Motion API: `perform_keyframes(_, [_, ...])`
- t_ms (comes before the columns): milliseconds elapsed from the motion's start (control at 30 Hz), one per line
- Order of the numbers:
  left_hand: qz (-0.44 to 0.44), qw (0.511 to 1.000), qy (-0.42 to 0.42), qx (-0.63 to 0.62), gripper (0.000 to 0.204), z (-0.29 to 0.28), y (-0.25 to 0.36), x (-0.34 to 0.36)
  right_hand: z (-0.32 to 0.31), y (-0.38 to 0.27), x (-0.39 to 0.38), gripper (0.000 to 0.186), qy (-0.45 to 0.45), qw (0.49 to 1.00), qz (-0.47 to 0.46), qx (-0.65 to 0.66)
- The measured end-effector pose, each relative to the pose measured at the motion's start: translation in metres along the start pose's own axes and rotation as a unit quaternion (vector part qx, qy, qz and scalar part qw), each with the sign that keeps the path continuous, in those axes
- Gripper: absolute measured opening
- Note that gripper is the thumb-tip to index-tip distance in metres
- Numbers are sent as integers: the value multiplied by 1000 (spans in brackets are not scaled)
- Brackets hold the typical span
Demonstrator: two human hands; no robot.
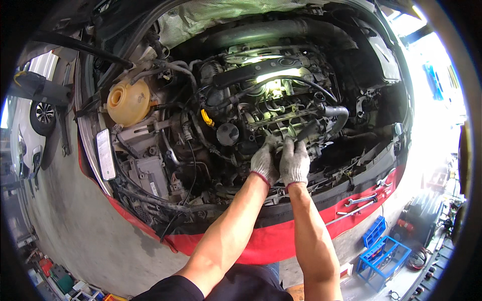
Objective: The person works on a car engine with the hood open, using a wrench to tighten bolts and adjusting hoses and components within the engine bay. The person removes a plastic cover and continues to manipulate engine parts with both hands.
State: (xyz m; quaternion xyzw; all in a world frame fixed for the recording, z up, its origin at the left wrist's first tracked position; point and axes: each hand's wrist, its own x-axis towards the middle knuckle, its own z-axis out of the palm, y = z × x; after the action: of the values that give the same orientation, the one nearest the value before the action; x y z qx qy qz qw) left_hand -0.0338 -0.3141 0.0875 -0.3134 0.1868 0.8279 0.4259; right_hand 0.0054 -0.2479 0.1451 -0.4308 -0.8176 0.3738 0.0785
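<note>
At the far left of the bay sits the yellowish coolant reservoir [128, 102], a rounded translucent plastic globe with a cap, and below it a flat grey plastic box cover [149, 175] among dusty black cables. Further in, a yellow loop-shaped dipstick handle [207, 118] stands beside a round black cap [228, 133], both smooth plastic against grimy cast metal.

My left hand [264, 163] and right hand [294, 161] are side by side, touching, low at the front of the engine [271, 95], both in grey knit gloves with red cuffs. The fingers are curled down onto a part at the engine's front face; I cannot tell exactly what they pinch, because the gloves cover it. Just above my right hand a ribbed black rubber hose [329, 116] bends down toward it.

My judgement of the risk: the knit fabric could snag on a sharp bracket edge or a clip, and a sudden release could drive my knuckles into the metal around them. The hose and thin wires close by could be tugged or kinked if I pull crookedly. A small fastener dropped here would likely vanish into the dark gaps below.

To the right, two bright steel wrenches [360, 201] lie on the red fender cover [281, 241], smooth cloth draped over the car's front edge; they could slide off it.
</note>
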Motion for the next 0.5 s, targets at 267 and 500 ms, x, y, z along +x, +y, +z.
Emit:
perform_keyframes(267, [-42, 988, 88, 120, 57, -6, 20, 6, 1, -16, -6, 45, -16, 994, -96, -59])
perform_keyframes(500, [35, 994, 99, -8, 31, -8, 10, -11, 1, -13, -3, 39, -6, 999, -52, 6])
